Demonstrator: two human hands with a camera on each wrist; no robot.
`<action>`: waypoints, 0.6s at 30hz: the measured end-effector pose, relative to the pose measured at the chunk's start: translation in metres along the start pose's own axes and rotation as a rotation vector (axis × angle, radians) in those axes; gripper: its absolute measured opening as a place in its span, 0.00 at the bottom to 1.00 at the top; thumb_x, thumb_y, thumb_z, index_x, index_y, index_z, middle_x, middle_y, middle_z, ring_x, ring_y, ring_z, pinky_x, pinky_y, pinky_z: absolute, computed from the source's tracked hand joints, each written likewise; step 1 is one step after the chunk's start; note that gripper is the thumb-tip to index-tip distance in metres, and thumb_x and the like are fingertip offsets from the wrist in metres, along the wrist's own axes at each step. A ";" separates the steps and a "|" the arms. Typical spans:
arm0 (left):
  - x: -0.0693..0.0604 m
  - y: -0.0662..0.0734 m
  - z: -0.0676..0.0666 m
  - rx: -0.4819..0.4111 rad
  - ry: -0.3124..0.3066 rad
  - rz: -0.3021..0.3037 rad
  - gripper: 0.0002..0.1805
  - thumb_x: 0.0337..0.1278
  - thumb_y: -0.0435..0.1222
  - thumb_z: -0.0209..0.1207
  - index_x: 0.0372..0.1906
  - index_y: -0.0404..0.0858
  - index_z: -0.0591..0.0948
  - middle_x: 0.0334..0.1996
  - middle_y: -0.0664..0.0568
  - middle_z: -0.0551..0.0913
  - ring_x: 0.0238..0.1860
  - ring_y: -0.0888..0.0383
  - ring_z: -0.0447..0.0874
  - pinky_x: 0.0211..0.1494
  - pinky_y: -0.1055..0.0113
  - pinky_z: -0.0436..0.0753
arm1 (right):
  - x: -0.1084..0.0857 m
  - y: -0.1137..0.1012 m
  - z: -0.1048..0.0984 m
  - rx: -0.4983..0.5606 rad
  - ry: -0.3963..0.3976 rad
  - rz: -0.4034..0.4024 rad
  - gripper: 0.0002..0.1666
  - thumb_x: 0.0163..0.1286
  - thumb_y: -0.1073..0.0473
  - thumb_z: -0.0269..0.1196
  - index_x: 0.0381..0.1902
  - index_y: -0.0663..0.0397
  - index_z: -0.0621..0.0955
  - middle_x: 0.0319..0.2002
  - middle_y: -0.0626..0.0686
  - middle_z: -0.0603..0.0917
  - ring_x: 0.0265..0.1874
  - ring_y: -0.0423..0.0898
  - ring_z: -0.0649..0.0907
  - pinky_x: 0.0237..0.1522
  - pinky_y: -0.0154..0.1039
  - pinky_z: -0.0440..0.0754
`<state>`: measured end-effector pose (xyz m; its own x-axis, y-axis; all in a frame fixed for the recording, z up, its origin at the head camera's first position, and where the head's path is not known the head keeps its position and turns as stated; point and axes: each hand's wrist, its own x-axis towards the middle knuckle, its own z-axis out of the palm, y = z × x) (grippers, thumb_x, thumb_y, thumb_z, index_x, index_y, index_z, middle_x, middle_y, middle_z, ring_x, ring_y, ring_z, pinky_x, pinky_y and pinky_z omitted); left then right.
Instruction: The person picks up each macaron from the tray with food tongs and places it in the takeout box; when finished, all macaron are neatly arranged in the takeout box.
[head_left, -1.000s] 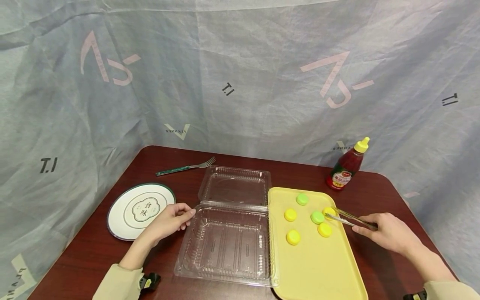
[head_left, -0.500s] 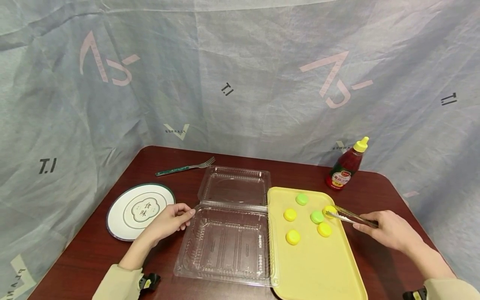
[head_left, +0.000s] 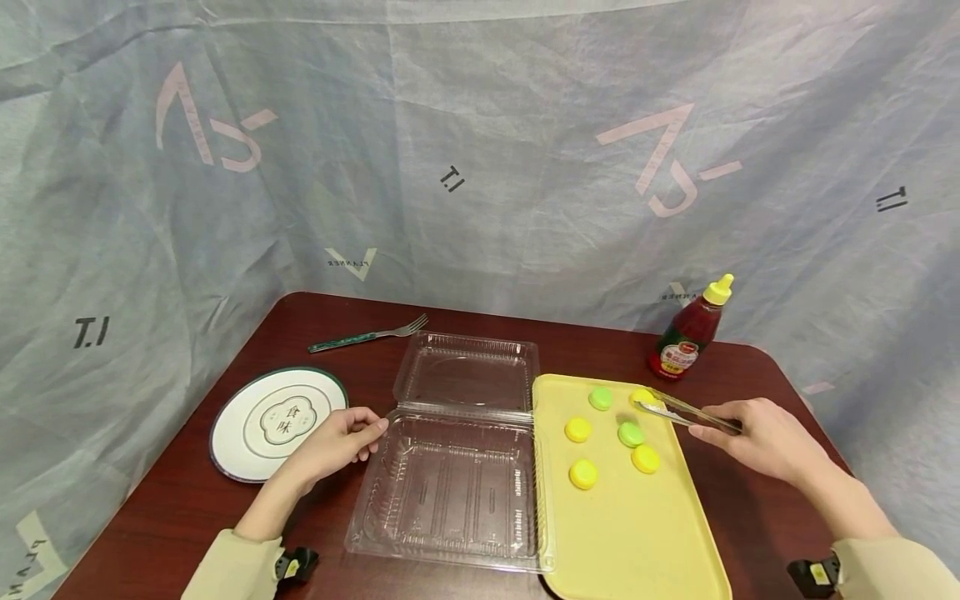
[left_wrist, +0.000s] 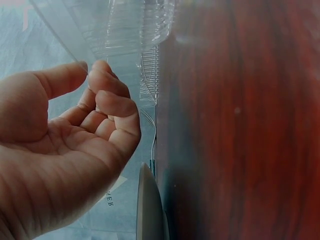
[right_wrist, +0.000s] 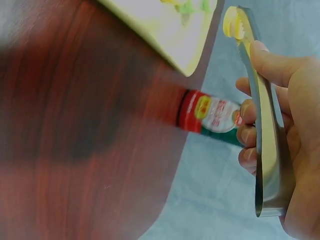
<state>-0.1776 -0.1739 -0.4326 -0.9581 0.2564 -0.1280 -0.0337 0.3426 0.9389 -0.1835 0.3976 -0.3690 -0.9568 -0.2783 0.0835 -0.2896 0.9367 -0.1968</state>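
My right hand [head_left: 772, 437] grips metal tongs [head_left: 693, 412]. Between the tongs' tips is a yellow macaron [right_wrist: 231, 22], raised above the yellow tray [head_left: 630, 542]. Still on the tray are yellow macarons [head_left: 583, 474] and green macarons [head_left: 631, 433], several in all. With thumb and fingertips, my left hand [head_left: 341, 442] pinches the left rim of an opened clear plastic container [head_left: 450, 492], near its hinge. The container's lid [head_left: 468, 371] lies folded back, and its right edge overlaps the tray.
A white plate [head_left: 236, 433] with a dark rim sits left of my left hand. Behind it lies a fork [head_left: 367, 337] with a green handle. A red sauce bottle [head_left: 686, 337] with a yellow cap stands at the back right, beyond the tray. A grey cloth [head_left: 480, 167] hangs behind the table.
The tongs have lifted the yellow macaron off the tray's right side, moving it up and slightly left. My left hand keeps its place on the container.
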 end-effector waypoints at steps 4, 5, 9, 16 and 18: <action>0.001 -0.002 0.000 -0.001 -0.002 0.006 0.13 0.73 0.40 0.56 0.39 0.33 0.79 0.24 0.51 0.76 0.26 0.57 0.73 0.29 0.68 0.73 | 0.006 -0.011 -0.003 0.003 0.025 -0.050 0.21 0.64 0.39 0.69 0.44 0.47 0.89 0.29 0.38 0.85 0.26 0.35 0.77 0.27 0.37 0.71; 0.002 -0.002 0.000 -0.002 -0.003 0.008 0.13 0.73 0.40 0.56 0.39 0.33 0.79 0.24 0.51 0.76 0.26 0.57 0.73 0.28 0.68 0.73 | 0.007 -0.014 -0.003 0.005 0.032 -0.065 0.20 0.64 0.40 0.69 0.44 0.47 0.89 0.31 0.39 0.86 0.27 0.35 0.78 0.27 0.37 0.72; 0.002 -0.002 0.001 -0.001 -0.004 0.010 0.13 0.72 0.41 0.57 0.39 0.33 0.79 0.24 0.51 0.76 0.25 0.57 0.74 0.28 0.68 0.73 | 0.012 -0.029 -0.005 0.020 0.049 -0.118 0.21 0.64 0.43 0.70 0.46 0.50 0.89 0.39 0.46 0.89 0.32 0.38 0.84 0.32 0.40 0.78; 0.000 0.000 0.000 -0.002 -0.006 0.004 0.13 0.72 0.41 0.57 0.39 0.32 0.79 0.24 0.51 0.76 0.25 0.57 0.74 0.28 0.69 0.72 | 0.022 -0.062 -0.008 0.054 0.017 -0.143 0.24 0.65 0.41 0.69 0.48 0.53 0.88 0.42 0.49 0.89 0.21 0.33 0.75 0.26 0.35 0.72; 0.000 0.000 0.000 -0.003 -0.007 0.006 0.13 0.72 0.41 0.57 0.39 0.32 0.78 0.24 0.51 0.76 0.25 0.57 0.74 0.27 0.69 0.72 | 0.024 -0.071 -0.008 0.057 0.015 -0.151 0.24 0.64 0.41 0.69 0.47 0.52 0.88 0.42 0.49 0.89 0.17 0.32 0.70 0.25 0.35 0.69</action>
<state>-0.1773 -0.1736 -0.4329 -0.9563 0.2642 -0.1249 -0.0292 0.3387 0.9404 -0.1858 0.3259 -0.3450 -0.9019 -0.4116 0.1313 -0.4317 0.8705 -0.2363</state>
